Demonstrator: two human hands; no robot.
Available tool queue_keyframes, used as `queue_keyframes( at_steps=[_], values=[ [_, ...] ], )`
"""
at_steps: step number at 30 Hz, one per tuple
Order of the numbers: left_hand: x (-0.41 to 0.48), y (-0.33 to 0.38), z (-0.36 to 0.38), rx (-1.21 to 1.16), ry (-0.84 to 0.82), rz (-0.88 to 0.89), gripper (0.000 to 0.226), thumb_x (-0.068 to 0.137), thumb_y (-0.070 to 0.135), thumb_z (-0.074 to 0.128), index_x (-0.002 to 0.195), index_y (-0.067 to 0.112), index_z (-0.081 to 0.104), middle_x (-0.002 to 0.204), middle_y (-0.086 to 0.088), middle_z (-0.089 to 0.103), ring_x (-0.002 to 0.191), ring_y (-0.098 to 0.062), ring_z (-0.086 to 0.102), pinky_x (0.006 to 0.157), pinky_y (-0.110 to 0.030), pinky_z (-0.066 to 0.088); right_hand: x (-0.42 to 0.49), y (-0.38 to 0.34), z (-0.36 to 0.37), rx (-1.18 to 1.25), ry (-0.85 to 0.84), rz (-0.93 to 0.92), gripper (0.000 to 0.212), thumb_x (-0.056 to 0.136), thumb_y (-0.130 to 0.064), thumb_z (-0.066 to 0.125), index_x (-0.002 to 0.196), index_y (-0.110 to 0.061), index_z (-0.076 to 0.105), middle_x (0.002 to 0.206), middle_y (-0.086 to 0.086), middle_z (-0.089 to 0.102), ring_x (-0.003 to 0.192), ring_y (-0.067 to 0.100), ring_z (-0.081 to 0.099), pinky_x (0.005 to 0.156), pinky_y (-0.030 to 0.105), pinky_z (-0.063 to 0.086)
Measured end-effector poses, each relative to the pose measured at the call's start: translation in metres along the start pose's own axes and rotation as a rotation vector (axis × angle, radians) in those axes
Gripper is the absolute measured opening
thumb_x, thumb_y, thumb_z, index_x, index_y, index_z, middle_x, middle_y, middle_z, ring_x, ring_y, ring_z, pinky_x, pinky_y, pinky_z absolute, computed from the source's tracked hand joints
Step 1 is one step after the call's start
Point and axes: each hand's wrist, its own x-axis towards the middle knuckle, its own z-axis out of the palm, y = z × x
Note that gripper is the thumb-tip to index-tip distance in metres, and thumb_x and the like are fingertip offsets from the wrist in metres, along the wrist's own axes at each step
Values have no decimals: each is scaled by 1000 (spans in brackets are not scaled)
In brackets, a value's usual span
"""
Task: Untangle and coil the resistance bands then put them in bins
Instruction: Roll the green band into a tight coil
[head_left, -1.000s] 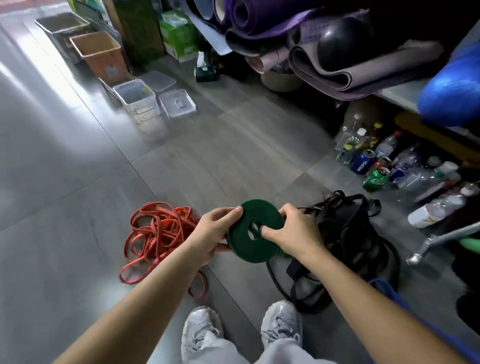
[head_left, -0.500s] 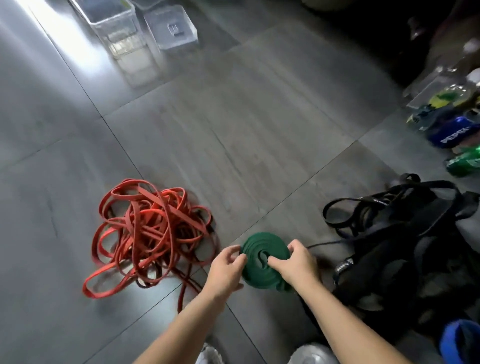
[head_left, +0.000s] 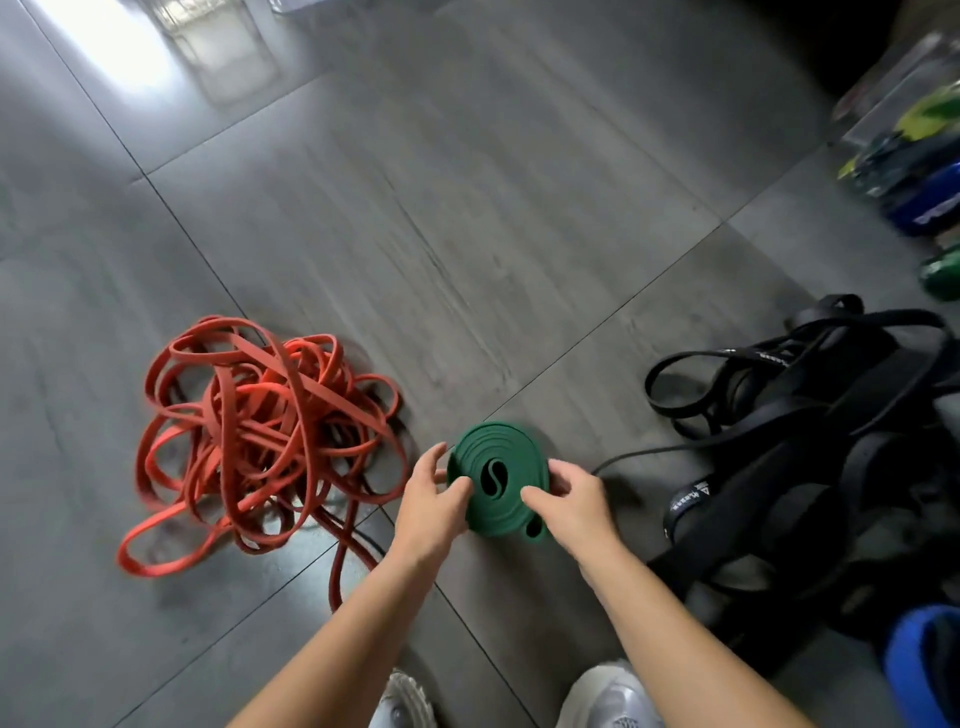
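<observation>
left hand and right hand gripping coiled green band

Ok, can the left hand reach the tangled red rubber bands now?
Probably yes: the tangled red rubber bands lie just beside the left hand, nothing between, but it grips the coiled green band.

Bare floor between red tangle, black tangle
</observation>
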Motion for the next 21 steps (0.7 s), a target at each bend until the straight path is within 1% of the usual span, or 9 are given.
queue_keyframes(
  at_steps=[2, 3, 6, 8, 10, 12, 13, 17, 21],
  values=[
    [-1, -3, 2, -10, -4, -3, 50, 88, 1, 50, 133, 20, 45, 102, 5, 57, 70, -3, 52, 64, -30, 48, -1, 0, 1, 2, -15, 0, 52, 80, 2, 65, 129, -3, 52, 124, 9, 58, 111, 22, 58, 91, 26, 50],
    [-1, -3, 1, 6, -6, -5, 49, 88, 1, 50, 133, 20, 45, 104, 6, 58, 68, -2, 51, 62, -28, 45, -1, 1, 0, -26, -25, 7, 59, 81, -2, 66, 136, -4, 45, 130, 8, 53, 117, 22, 54, 97, 30, 46],
    [3, -5, -2, 104, -22, 39, 50, 89, 3, 50, 136, 17, 43, 120, -1, 56, 70, 1, 52, 57, -17, 43, -1, 5, -5, -131, -61, -24, 55, 81, -12, 68, 132, -9, 47, 127, 6, 58, 104, 15, 55, 84, 23, 42],
    [4, -6, -4, 219, -24, 121, 52, 87, 4, 52, 137, 13, 42, 118, -1, 58, 74, -2, 56, 63, -18, 47, -2, 9, -10, -208, -37, -38, 55, 81, -16, 68, 133, -11, 48, 127, 7, 58, 108, 16, 54, 87, 25, 42],
    [6, -9, -5, 316, -26, 184, 57, 86, 7, 54, 140, 12, 39, 126, -3, 53, 97, -14, 61, 86, -33, 52, -4, 14, -17, -243, 14, -47, 56, 82, -18, 67, 134, -12, 48, 133, 8, 54, 120, 21, 52, 100, 33, 42],
    [7, -11, -6, 387, -29, 199, 62, 85, 12, 56, 143, 15, 34, 140, -9, 41, 117, -24, 54, 99, -45, 45, -7, 17, -23, -245, 47, -63, 50, 83, -18, 66, 131, -12, 51, 132, 8, 55, 122, 19, 52, 102, 35, 42],
    [8, -12, -8, 409, -23, 199, 64, 85, 14, 57, 144, 16, 33, 142, -9, 38, 118, -25, 53, 100, -46, 44, -7, 19, -26, -249, 58, -78, 47, 84, -18, 66, 129, -12, 53, 131, 7, 56, 120, 18, 53, 100, 34, 43],
    [9, -12, -10, 455, 16, 199, 61, 87, 19, 57, 144, 17, 33, 141, -8, 38, 106, -17, 53, 100, -43, 44, -11, 24, -33, -262, 125, -131, 37, 84, -17, 64, 121, -14, 57, 122, 6, 59, 112, 16, 55, 97, 34, 44],
    [0, -11, -4, 486, 5, 252, 56, 86, 16, 58, 138, 12, 40, 135, -10, 42, 122, -24, 49, 105, -44, 40, -16, 26, -34, -281, 149, -170, 32, 85, -16, 63, 116, -15, 60, 116, 5, 60, 106, 15, 55, 95, 31, 44]
  ],
)
